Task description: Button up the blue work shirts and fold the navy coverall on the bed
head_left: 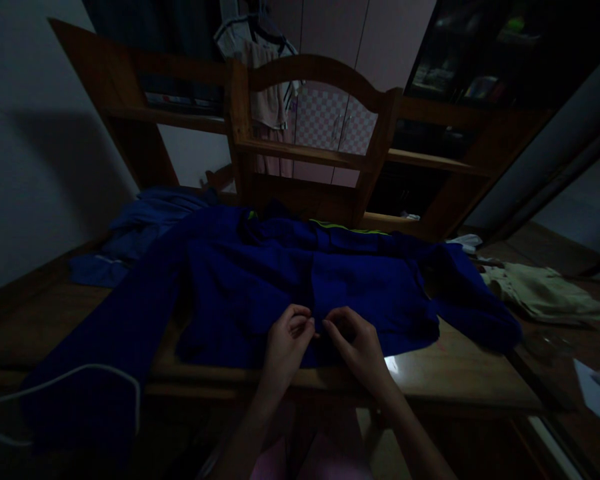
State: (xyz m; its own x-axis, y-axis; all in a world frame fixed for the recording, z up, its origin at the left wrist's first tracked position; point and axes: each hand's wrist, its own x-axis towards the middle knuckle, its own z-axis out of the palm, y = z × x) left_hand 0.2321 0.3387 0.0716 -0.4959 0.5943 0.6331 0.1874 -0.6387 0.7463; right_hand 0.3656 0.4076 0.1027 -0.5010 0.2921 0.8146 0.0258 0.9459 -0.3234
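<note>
A dark blue long-sleeved jacket (pixel 365 280) lies spread on the wooden desk (pixel 460 363), its body towards me and its sleeves out to both sides. One sleeve hangs over the desk's front edge at the left. Over the lower middle of the jacket, beside its front seam, my left hand (pixel 289 340) is closed in a pinch. Just across a small gap, my right hand (pixel 356 340) has thumb and forefinger curled together, also pinched. Whatever is between the fingertips is too small and dark to make out.
Bunched blue cloth (pixel 145 217) sits at the desk's back left. A pale garment (pixel 545 290) lies at the right, with papers (pixel 597 387) lower down. A white cord (pixel 95 367) crosses the left sleeve. The wooden shelf back (pixel 310 157) rises behind.
</note>
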